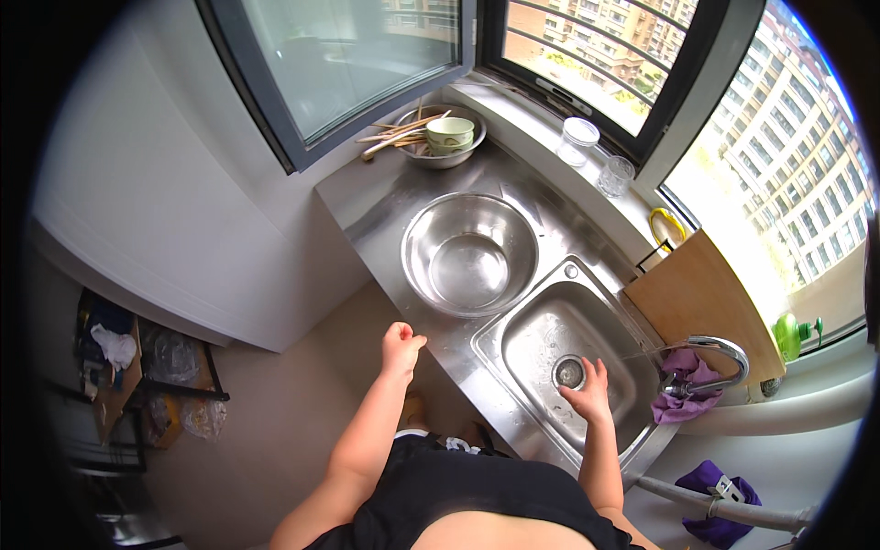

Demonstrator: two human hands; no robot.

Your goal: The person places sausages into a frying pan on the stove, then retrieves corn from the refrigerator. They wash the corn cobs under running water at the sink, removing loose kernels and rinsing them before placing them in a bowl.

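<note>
My right hand [590, 393] is over the stainless steel sink basin [533, 323], fingers apart and holding nothing. It appears close to the round drain strainer [569, 373]. My left hand [402, 352] is beside the front edge of the steel counter [454, 344], its fingers curled in with nothing visible in them. A large stainless steel bowl [469, 265] rests on the counter left of the sink. From the curved chrome faucet [739, 361] at the right, what looks like a thin stream of water runs toward the basin. A purple cloth [687, 399] is bunched around the faucet's base.
At the back corner, a metal basin [443, 162] holds green bowls [450, 134] and wooden utensils [402, 132]. Glass jars [577, 141] line the sill below an open window [357, 75]. A wooden board [708, 302] and green pump bottle [790, 337] stand at the right.
</note>
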